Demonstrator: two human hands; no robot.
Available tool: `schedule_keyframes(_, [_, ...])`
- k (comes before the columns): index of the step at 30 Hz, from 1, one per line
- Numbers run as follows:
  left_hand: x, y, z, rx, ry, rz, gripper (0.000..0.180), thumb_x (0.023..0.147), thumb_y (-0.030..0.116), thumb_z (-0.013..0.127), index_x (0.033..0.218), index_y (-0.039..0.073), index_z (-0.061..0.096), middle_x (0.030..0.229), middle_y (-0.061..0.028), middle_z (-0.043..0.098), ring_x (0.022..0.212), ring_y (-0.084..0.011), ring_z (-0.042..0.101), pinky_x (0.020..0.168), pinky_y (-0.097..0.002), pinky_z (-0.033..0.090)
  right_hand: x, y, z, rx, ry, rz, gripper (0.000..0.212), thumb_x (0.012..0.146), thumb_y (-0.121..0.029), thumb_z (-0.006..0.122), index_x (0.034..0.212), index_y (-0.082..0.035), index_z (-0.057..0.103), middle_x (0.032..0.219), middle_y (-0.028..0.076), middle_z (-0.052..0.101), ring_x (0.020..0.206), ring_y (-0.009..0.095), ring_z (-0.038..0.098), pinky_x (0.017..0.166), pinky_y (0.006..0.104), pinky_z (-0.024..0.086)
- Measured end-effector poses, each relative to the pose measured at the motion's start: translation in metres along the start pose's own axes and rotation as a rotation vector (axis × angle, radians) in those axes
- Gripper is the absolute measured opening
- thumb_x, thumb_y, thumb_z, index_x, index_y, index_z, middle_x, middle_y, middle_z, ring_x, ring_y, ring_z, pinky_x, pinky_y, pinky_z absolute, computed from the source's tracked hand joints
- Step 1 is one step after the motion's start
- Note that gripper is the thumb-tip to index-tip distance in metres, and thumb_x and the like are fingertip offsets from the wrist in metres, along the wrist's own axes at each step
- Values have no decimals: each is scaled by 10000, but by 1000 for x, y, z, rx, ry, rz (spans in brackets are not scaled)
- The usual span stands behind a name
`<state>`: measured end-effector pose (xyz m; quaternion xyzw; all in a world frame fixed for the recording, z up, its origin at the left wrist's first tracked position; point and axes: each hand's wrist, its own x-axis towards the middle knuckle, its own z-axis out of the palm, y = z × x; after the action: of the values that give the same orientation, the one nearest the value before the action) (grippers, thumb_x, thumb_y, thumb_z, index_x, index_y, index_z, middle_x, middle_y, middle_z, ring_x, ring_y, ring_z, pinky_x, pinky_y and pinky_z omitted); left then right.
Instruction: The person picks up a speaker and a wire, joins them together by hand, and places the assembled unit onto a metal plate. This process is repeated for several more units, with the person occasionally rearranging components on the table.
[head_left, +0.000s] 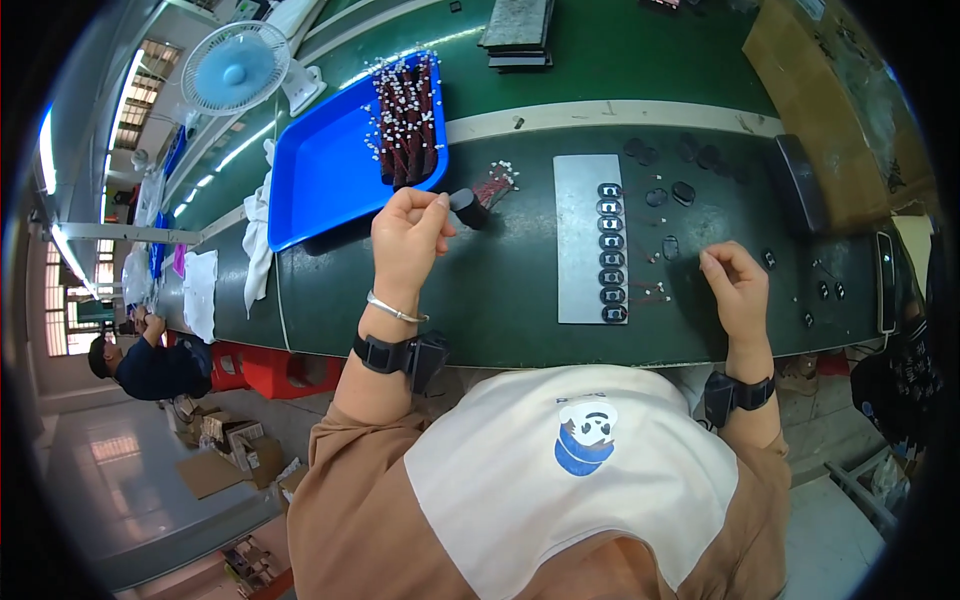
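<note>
My left hand is closed in a pinch. Its fingertips are at the edge of a black cylindrical stack, from which red wires with white connectors fan out; whether they grip it I cannot make out. My right hand hovers over the table with fingers curled and thumb near forefinger; anything between them is too small to see. Between the hands lies a pale grey plate with a column of black oval parts along its right edge, thin wires trailing right. Loose black oval parts lie near my right hand.
A blue tray at the left holds bundled red wires with white connectors. Behind are dark stacked blocks and a fan. A cardboard box and a black case stand right. Another person sits far left.
</note>
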<state>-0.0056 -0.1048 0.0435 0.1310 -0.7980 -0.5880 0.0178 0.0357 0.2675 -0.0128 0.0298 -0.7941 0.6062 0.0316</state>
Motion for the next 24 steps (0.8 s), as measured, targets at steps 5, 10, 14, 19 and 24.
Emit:
schedule_keyframes(5, [9,-11,9,26,11,382,164,880,115,596,988,-7,612,780,-34,635,647,-53,545,593,-174,436,-10,-84,-1,382,-262,-231,67,794,-49,561,827,-4,597,837,110,571,768,210,526,680,300,426])
schedule_keyframes(10, [11,-15,2,206,-129,201,269,896,122,580,1123,-21,591,1059,-60,621,927,-86,546,810,-222,439,-16,-176,42,1218,-686,-532,215,842,-162,620,919,37,600,979,230,558,829,328,589,734,382,496])
schedule_keyframes(14, [10,-10,9,69,-315,34,291,847,106,629,1113,-7,594,1107,-104,608,1019,-149,556,898,-276,420,1,-184,46,1174,-687,-512,187,841,-140,618,907,35,605,982,221,568,830,315,596,731,375,496])
schedule_keyframes(19, [-14,-14,9,536,-354,315,402,761,84,684,1142,22,574,1192,-156,555,1106,-259,529,959,-338,391,5,-187,64,1260,-826,-470,141,840,-102,614,886,31,612,986,207,586,831,293,608,725,364,496])
schedule_keyframes(24, [-21,-17,17,738,-323,555,578,666,79,723,1203,48,511,1280,-190,467,1202,-368,415,1006,-385,351,11,-186,58,1303,-917,-447,97,838,-65,611,866,27,619,991,193,605,832,272,621,720,352,496])
